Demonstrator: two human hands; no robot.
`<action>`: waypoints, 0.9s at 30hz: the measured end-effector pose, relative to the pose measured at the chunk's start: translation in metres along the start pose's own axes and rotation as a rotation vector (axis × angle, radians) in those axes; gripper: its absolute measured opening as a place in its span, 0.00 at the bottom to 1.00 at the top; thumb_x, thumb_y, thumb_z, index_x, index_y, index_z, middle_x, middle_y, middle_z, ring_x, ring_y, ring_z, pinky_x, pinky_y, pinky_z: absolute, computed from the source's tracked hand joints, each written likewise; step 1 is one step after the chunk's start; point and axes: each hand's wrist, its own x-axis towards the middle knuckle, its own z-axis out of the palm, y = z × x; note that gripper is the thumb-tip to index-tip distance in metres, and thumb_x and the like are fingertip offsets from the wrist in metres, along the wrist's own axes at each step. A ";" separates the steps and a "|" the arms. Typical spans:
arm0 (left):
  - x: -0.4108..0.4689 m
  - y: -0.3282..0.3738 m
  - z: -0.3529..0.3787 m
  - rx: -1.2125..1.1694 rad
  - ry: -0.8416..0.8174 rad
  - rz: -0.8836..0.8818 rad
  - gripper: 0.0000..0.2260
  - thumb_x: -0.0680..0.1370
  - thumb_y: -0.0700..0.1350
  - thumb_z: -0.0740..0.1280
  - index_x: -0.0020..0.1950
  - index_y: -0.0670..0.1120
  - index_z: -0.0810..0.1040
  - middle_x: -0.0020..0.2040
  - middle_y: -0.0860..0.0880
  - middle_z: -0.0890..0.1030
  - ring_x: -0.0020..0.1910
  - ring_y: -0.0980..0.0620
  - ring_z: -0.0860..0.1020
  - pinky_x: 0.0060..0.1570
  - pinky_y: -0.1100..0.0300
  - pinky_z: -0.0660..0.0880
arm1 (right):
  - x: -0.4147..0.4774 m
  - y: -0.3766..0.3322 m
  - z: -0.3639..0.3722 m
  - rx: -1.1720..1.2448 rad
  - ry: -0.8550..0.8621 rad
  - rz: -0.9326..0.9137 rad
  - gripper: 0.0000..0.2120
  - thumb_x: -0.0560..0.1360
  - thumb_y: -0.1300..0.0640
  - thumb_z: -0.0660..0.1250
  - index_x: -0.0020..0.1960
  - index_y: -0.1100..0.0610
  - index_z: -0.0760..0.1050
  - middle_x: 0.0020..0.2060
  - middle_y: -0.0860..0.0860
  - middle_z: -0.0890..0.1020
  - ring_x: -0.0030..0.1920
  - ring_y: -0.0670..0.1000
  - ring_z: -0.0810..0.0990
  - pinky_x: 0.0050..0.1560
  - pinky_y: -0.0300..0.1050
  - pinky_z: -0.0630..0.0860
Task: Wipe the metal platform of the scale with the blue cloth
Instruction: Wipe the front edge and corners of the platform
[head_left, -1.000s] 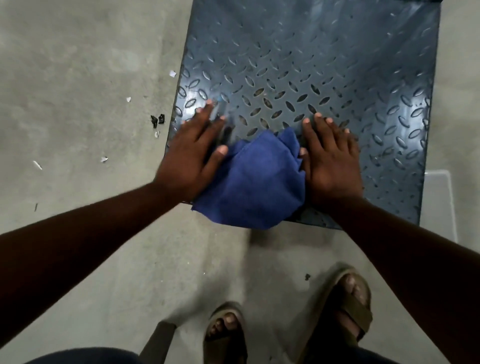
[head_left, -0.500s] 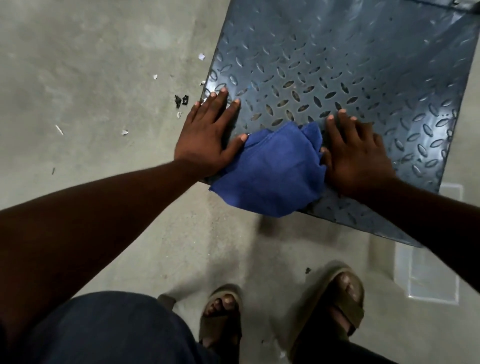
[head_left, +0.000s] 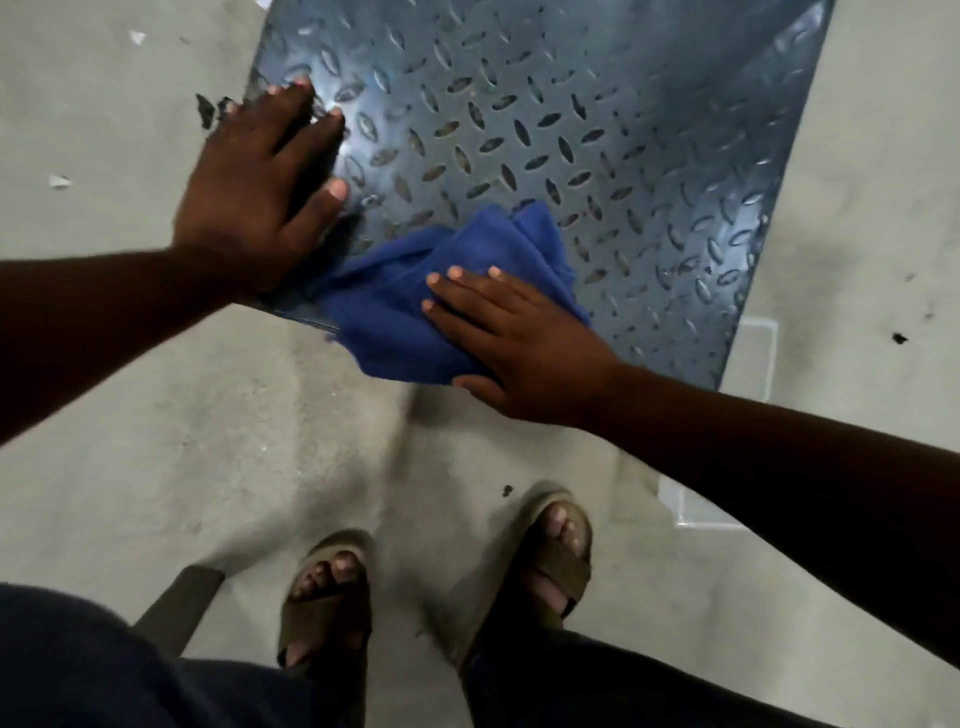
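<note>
Floor (head_left: 130, 389): grey concrete, stained; it fills the left, near and right of the view.
Platform (head_left: 597, 104): dark metal plate with a raised diamond tread, lying on the floor in the far middle. Its near edge slants, and its near right corner points toward the right arm.
Cloth (head_left: 395, 312): blue and bunched, on the near edge of the platform between the two hands. Its near part hangs over that edge above the floor; its far right folds lie on the tread.
Right hand (head_left: 524, 338): palm down on the right part of the cloth, fingers straight and pointing left. The grip is flat and wide open; it presses the cloth and curls round nothing. The thumb lies at the cloth's near edge.
Left hand (head_left: 254, 192): flat on the near left corner of the platform, fingers spread and pointing far right. The grip is open and holds nothing. The heel of the hand is just beside the cloth's left end; I cannot tell whether they touch.
Sandals (head_left: 550, 556): brown, open-toed, one on each foot, on the floor near the platform.
Black bits (head_left: 205, 109): on the floor just left of the platform, beside the left fingertips.
White scraps (head_left: 58, 181): scattered on the far left floor.
</note>
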 end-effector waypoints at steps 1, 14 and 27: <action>-0.001 0.001 0.000 -0.001 0.003 -0.001 0.30 0.88 0.61 0.55 0.84 0.44 0.67 0.83 0.35 0.64 0.81 0.33 0.65 0.80 0.40 0.61 | -0.020 0.006 0.000 -0.023 -0.008 0.002 0.34 0.81 0.44 0.64 0.82 0.57 0.62 0.81 0.57 0.62 0.82 0.58 0.60 0.82 0.58 0.53; -0.001 0.006 0.002 0.052 -0.010 0.005 0.30 0.88 0.61 0.56 0.85 0.46 0.63 0.84 0.35 0.63 0.82 0.34 0.63 0.81 0.41 0.58 | -0.033 -0.006 0.008 0.010 0.146 -0.005 0.19 0.84 0.47 0.64 0.71 0.54 0.79 0.73 0.59 0.75 0.74 0.61 0.72 0.74 0.59 0.68; 0.000 0.006 0.001 0.022 -0.019 -0.019 0.29 0.87 0.58 0.57 0.85 0.45 0.64 0.84 0.35 0.63 0.82 0.32 0.63 0.80 0.36 0.61 | -0.153 0.034 0.015 -0.243 0.003 0.254 0.38 0.81 0.46 0.66 0.85 0.52 0.52 0.84 0.55 0.55 0.83 0.57 0.55 0.82 0.60 0.53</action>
